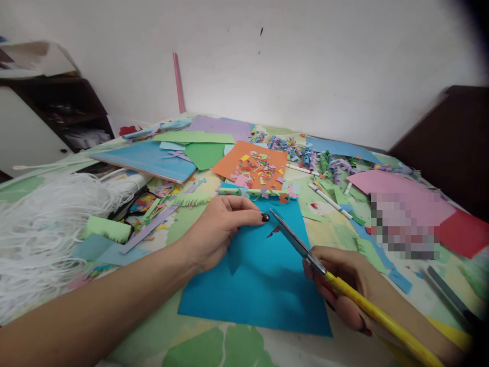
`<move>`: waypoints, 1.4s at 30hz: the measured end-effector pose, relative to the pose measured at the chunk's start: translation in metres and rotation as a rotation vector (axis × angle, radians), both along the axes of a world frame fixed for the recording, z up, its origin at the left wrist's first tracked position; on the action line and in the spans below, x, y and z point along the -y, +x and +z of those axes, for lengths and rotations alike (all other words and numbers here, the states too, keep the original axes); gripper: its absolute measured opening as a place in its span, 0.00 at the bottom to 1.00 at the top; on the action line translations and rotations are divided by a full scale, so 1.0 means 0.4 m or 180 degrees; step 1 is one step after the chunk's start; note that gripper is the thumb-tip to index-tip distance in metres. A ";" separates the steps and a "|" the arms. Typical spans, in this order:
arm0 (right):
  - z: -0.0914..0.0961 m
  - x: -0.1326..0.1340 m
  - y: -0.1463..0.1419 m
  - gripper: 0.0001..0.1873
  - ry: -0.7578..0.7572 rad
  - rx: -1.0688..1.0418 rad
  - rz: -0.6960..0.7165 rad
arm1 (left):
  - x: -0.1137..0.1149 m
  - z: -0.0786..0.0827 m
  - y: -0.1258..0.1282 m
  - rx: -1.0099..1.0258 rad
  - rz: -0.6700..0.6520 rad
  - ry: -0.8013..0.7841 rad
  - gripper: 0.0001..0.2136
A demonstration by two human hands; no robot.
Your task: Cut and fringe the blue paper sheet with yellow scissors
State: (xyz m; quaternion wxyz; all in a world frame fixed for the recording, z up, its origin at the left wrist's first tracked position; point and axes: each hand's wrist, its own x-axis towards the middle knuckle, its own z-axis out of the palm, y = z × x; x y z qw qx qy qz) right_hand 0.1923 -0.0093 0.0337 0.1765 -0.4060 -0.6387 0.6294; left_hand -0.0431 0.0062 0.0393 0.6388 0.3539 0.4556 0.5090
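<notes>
My right hand point(344, 285) is closed around the scissors point(298, 242), which have long metal blades and yellow handles. The blades point up and left, and their tips come close to the fingertips of my left hand point(229, 219). Thumb and fingers of that hand are pinched together over a bright blue sheet of paper point(260, 295); whatever sits between them is too small or hidden to make out. Just beside the blades a tiny orange-brown scrap point(272, 232) shows against the blue. Small paper butterflies point(264, 192) lie along a rolled green paper strip point(244, 191) at the sheet's far edge.
An orange sheet point(233, 158) covered with paper scraps lies beyond. White cord point(38, 229) is heaped at left, near a blue folder point(148, 158). Curled paper fringes point(290, 148), markers point(330, 200), and pink paper point(405, 196) lie to the right. A wall point(305, 66) stands behind.
</notes>
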 end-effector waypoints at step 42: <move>-0.016 -0.003 -0.002 0.23 -0.0043 -0.0038 -0.0034 | -0.001 0.003 0.005 0.0081 0.0104 0.0025 0.10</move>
